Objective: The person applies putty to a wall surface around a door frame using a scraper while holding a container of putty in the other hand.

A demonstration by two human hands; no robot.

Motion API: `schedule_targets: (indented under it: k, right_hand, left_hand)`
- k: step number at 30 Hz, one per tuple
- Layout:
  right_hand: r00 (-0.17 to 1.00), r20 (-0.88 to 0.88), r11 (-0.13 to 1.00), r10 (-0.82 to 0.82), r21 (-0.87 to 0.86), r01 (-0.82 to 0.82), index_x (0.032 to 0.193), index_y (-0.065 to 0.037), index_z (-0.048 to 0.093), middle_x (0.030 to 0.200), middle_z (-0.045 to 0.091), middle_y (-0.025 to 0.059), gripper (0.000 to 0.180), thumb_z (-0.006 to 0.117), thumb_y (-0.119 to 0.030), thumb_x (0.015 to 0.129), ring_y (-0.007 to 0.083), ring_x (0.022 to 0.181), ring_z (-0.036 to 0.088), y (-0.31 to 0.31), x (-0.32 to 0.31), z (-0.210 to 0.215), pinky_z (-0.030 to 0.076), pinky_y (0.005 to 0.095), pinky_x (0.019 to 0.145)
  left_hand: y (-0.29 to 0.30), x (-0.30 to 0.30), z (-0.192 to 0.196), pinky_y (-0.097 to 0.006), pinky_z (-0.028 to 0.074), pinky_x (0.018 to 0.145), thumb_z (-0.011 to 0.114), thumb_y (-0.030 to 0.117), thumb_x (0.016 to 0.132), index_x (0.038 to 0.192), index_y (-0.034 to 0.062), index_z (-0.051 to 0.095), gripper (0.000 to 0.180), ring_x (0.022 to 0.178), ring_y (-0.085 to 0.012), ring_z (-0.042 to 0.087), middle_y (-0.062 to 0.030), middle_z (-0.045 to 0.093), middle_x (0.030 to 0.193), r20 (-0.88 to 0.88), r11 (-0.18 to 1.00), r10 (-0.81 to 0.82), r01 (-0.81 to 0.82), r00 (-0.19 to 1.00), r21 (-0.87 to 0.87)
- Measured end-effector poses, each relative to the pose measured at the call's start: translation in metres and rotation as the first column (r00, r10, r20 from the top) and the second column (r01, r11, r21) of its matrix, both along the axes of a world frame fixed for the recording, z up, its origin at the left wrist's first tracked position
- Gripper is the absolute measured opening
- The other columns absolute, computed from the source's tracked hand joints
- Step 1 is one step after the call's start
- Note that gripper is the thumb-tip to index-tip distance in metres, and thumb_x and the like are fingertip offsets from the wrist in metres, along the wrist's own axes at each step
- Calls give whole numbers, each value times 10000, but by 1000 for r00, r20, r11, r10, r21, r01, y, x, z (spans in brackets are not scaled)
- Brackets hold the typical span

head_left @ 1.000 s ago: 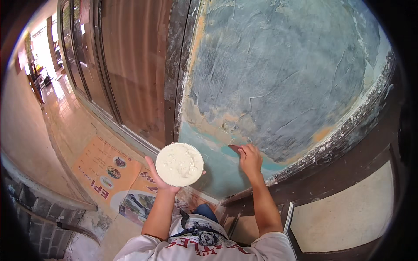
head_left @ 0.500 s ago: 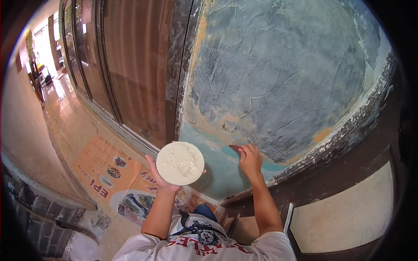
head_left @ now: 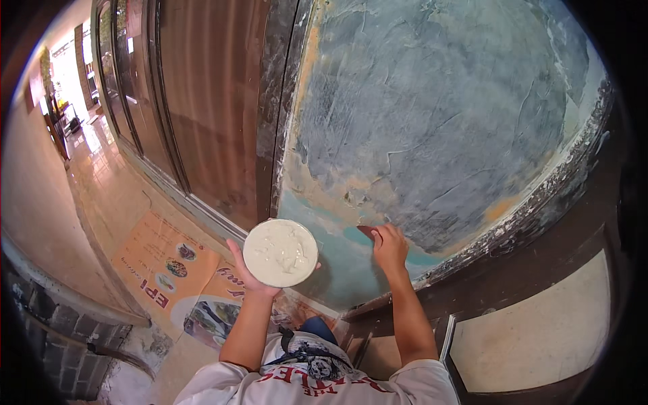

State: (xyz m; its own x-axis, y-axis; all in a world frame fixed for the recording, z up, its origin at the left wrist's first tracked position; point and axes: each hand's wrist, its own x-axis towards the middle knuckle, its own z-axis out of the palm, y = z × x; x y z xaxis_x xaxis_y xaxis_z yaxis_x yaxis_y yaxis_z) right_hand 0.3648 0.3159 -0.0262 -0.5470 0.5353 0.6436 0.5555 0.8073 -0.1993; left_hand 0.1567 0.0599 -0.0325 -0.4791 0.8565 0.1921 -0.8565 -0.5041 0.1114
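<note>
- Patchy wall [head_left: 432,121] is filling the upper right of the head view: rough grey coat w/ ridges & scratchy trowel-like marks, tan-orange smears round its edges, smoother pale blue-green strip below.
- Brown door [head_left: 209,108] w/ dark frame is standing to the left; a dark panelled piece w/ cream panel [head_left: 533,320] is curving along lower right (fisheye bend).
- Orange printed sheet [head_left: 169,260], flat & thin, is lying on the floor at left, near rough grey blocks [head_left: 67,341].
- Left hand [head_left: 256,283] is opening wide, palm up, cupping a round container [head_left: 295,286] from below, thumb along one side, fingertips just showing at the other. Prob. held so to carry the weight & stop the open top tipping.
- Container is sitting in front of the wall's lower left, approx. level w/ the right hand, so its contents are prob. within easy reach.
- Off-white paste [head_left: 273,251] is nearly filling it: thick, creamy, glossy in spots, w/ lumps & dips; looks stiff enough to hold its shape.
- Right hand [head_left: 390,250] is closing its fingers in a pinch on a small, thin, reddish-brown scraper [head_left: 366,231], edge pointing left by a turquoise patch [head_left: 354,235]. Pinch prob. for fine angle control; can't tell if edge is touching.
</note>
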Motion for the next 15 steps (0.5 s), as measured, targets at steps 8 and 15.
schedule_targets:
  k: [8,15]
  right_hand:
    - [998,-40,997,-49,-69,46,1045,-104,740,1050,705,58,148,705,-209,946,352,985,636,-6,-2,36,536,488,813]
    - [1000,14,1000,-10,16,10,998,-120,735,993,686,47,108,717,-207,937,338,961,636,-2,-1,7,538,472,765]
  left_hand:
    - [0,-3,-6,-941,300,949,365,917,878,1550,146,470,1028,1376,-524,482,-167,456,1593,8,997,55,-55,998,-60]
    - [2,0,-4,-935,319,939,367,904,889,1532,138,492,1008,1354,-521,503,-173,484,1567,-12,996,63,-63,998,-64]
